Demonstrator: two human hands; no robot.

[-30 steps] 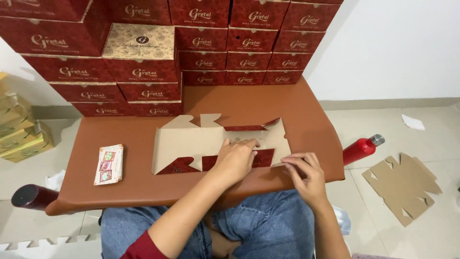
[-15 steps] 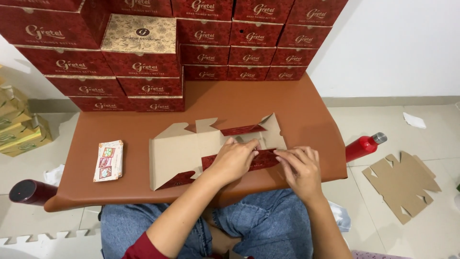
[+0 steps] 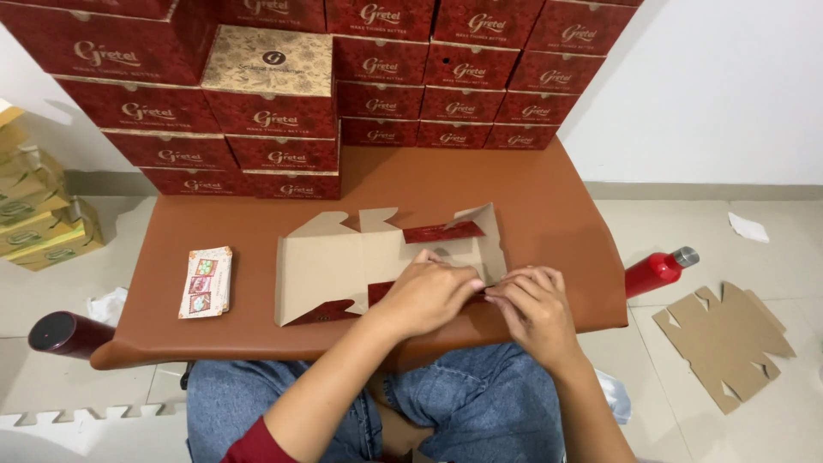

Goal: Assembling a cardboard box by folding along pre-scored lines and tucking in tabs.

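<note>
Two hands (image 3: 480,300) — one box blank (image 3: 343,261).

Lower centre of frame: bare left hand (image 3: 426,296) and right hand (image 3: 536,310); dark red sleeve (image 3: 255,444) at lower left; blue denim jeans (image 3: 467,403).

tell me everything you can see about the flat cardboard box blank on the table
The cardboard box blank lies on the brown table, plain kraft inside face up, dark red printed flaps folded in at top and bottom. Notched tabs stick out along its far edge, and its right end panel stands raised. The left hand presses on its near right part; the right hand pinches its right edge.
</note>
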